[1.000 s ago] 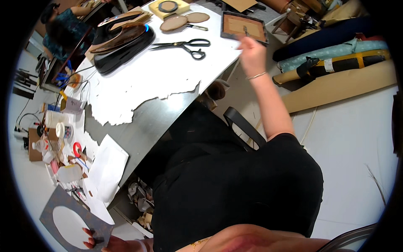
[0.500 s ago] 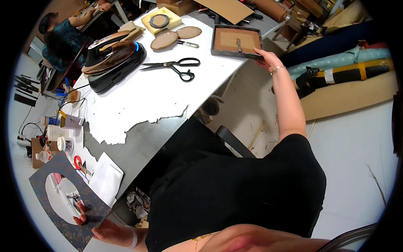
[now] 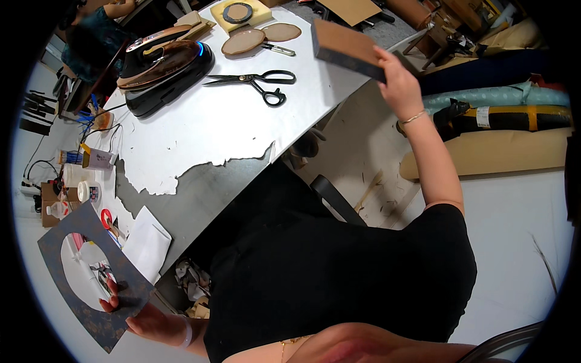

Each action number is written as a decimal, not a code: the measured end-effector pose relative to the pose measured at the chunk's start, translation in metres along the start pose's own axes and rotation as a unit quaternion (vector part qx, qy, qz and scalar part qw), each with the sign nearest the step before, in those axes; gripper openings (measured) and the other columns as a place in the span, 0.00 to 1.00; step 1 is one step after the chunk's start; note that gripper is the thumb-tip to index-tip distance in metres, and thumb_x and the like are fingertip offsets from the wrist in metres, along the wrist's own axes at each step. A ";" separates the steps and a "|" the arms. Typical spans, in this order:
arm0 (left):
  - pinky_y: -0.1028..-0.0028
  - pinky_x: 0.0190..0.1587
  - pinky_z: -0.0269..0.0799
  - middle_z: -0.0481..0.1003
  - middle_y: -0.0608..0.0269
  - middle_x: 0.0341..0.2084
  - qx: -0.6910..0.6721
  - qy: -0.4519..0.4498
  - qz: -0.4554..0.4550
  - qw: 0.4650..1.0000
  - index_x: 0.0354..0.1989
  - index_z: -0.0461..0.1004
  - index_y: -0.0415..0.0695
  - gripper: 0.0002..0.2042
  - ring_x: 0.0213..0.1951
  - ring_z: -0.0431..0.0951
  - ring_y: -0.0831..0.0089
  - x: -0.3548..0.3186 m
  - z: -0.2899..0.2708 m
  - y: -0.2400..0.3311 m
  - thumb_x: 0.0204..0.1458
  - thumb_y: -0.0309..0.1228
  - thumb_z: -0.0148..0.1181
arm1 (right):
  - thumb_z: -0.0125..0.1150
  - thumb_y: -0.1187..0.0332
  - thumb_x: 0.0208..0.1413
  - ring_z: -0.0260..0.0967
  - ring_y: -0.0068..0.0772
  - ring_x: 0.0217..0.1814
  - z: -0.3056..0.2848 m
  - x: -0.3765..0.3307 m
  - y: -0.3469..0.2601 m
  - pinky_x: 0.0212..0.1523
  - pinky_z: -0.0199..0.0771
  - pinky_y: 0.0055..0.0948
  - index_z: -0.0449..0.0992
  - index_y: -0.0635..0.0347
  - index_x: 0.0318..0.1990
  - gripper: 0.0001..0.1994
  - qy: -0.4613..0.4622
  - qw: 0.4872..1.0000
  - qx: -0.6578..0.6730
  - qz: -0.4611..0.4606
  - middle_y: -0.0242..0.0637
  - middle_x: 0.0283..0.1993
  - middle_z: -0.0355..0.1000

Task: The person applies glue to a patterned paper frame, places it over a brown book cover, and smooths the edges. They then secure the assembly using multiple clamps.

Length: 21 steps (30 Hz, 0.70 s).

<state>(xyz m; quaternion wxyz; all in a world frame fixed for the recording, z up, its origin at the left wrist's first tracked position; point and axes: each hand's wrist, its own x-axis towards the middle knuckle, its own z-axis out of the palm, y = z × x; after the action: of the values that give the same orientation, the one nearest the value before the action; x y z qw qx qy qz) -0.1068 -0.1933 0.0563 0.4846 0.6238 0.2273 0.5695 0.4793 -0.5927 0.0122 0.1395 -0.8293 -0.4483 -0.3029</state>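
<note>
Sheet [image 3: 128, 283], dark with brown patterning and an oval opening, is in the left hand [image 3: 151, 325]: hand partly closed on its lower edge, fingertips showing through the opening. Right hand [image 3: 400, 86]: fingers closed on the edge of a shallow, dark-sided box [image 3: 350, 43], tilted, brown face up, reaching leftward from that hand over the table [image 3: 209, 190]. Left of the right hand: black scissors [image 3: 244, 78], blades slightly parted; farther left, a clothes iron [image 3: 158, 68]. Right of the right hand: teal dotted roll [image 3: 514, 95].
</note>
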 end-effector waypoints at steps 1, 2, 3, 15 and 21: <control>0.44 0.78 0.48 0.76 0.58 0.62 -0.010 -0.008 0.006 1.000 0.71 0.66 0.47 0.28 0.73 0.65 0.51 0.002 0.002 -0.001 0.65 0.44 0.58 | 0.72 0.78 0.44 0.77 0.47 0.58 0.014 -0.010 0.006 0.53 0.80 0.40 0.68 0.60 0.54 0.28 0.006 1.000 -0.001 -0.028 0.41 0.68 0.71; 0.44 0.78 0.48 0.77 0.59 0.62 -0.017 -0.026 0.010 0.999 0.72 0.65 0.47 0.30 0.73 0.65 0.51 0.004 0.001 -0.003 0.64 0.45 0.60 | 0.72 0.78 0.45 0.77 0.47 0.59 0.026 -0.017 0.009 0.54 0.80 0.39 0.68 0.60 0.54 0.27 0.009 0.998 -0.004 -0.058 0.41 0.69 0.71; 0.44 0.78 0.48 0.77 0.60 0.62 -0.023 -0.044 0.014 0.999 0.72 0.65 0.47 0.31 0.73 0.64 0.50 0.006 0.001 -0.005 0.63 0.46 0.61 | 0.72 0.78 0.45 0.77 0.47 0.60 0.036 -0.026 0.012 0.55 0.80 0.39 0.68 0.60 0.54 0.27 0.013 0.996 -0.006 -0.088 0.41 0.70 0.70; 0.43 0.78 0.49 0.79 0.67 0.59 -0.002 -0.021 -0.002 1.000 0.73 0.65 0.48 0.32 0.73 0.65 0.51 0.001 -0.003 -0.002 0.62 0.46 0.63 | 0.82 0.71 0.40 0.56 0.55 0.78 0.061 -0.062 -0.023 0.74 0.64 0.46 0.64 0.54 0.69 0.46 -0.060 0.991 0.026 0.114 0.52 0.79 0.54; 0.44 0.78 0.49 0.80 0.70 0.57 -0.004 -0.005 -0.023 1.000 0.73 0.65 0.46 0.31 0.73 0.65 0.52 0.001 0.008 0.002 0.63 0.45 0.61 | 0.72 0.39 0.53 0.48 0.53 0.84 0.063 -0.042 0.023 0.79 0.52 0.44 0.55 0.61 0.78 0.53 -0.063 0.916 0.244 0.314 0.60 0.81 0.50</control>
<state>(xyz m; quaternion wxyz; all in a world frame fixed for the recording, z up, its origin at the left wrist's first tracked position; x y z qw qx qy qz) -0.0994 -0.1963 0.0590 0.5012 0.6190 0.2368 0.5565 0.5050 -0.6018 -0.0621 0.3964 -0.8851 -0.2330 -0.0719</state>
